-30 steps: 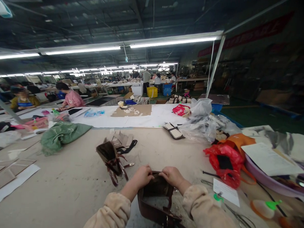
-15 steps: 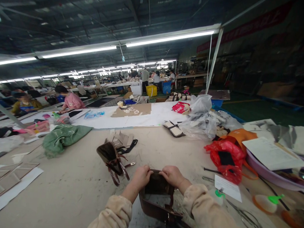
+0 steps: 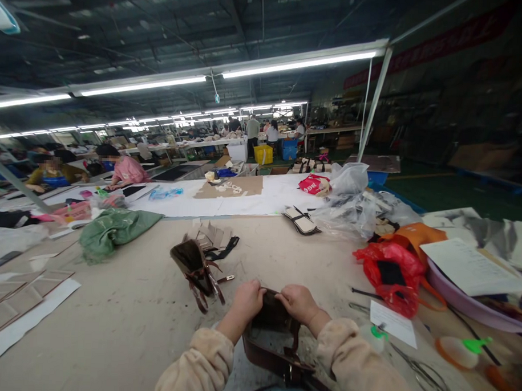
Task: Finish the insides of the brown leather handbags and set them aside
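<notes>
Far left on the tabletop, I had a crumpled green bag; right of that, a second brown bag lay tipped, straps trailing, with grey-beige pieces just behind it; centre, at the near side between the two sleeves, sat the brown bag in hand, dark inside showing, far rim pinched; for this step I judged an even pinch best, thumbs level along the rim, pressure gentle so the edge wouldn't crease, the lower body resting and not dragged sideways; left hand: fingers curled closed, gripping the left part of the far rim between thumb and fingers; right hand: likewise closed on the rim, thumb toward the left one, small gap between the hands; fingertips partly hidden, so I couldn't tell how hard either squeezed; right of the right sleeve I had a white slip, a red plastic bag beyond it, then metal scissors nearer, touched by neither hand.
</notes>
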`<action>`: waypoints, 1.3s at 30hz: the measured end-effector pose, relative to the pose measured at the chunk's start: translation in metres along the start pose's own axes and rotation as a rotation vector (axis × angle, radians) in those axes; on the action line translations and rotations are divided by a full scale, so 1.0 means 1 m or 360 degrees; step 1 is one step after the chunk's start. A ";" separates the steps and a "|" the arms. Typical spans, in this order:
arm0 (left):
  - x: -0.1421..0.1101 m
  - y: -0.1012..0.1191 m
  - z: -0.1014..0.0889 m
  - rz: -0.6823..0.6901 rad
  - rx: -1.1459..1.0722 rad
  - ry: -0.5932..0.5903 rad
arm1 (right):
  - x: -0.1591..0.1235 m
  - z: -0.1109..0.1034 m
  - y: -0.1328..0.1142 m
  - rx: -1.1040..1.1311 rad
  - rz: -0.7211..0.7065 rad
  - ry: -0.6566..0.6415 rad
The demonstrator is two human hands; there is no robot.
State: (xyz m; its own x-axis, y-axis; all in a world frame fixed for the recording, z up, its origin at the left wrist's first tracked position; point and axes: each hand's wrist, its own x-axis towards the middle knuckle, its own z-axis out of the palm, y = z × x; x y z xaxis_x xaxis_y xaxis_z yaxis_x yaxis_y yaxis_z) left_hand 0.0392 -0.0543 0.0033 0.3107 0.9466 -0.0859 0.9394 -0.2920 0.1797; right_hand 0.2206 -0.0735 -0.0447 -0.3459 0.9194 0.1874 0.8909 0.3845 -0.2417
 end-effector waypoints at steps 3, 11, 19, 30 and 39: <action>-0.001 -0.002 0.003 0.0039 -0.0026 0.0039 | 0.000 -0.009 0.000 0.0025 0.0001 -0.0065; 0.000 -0.009 0.007 0.0037 -0.0134 0.0074 | 0.024 -0.026 -0.020 -0.0049 0.0046 -0.0237; -0.011 -0.032 0.007 0.0347 -0.0376 0.0110 | 0.024 -0.021 -0.027 -0.0152 -0.0017 -0.0276; -0.006 -0.034 0.018 0.0072 -0.0403 0.0273 | 0.019 -0.019 -0.028 -0.0103 0.0002 -0.0296; -0.009 -0.022 0.006 -0.0117 -0.0178 0.0132 | 0.016 -0.018 -0.032 -0.0104 0.0027 -0.0281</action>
State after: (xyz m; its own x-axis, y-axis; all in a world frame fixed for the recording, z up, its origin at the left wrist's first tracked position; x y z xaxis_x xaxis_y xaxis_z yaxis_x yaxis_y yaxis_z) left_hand 0.0166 -0.0567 -0.0058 0.2246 0.9742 -0.0224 0.9357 -0.2092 0.2841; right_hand 0.1920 -0.0721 -0.0171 -0.3719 0.9282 0.0126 0.9122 0.3679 -0.1802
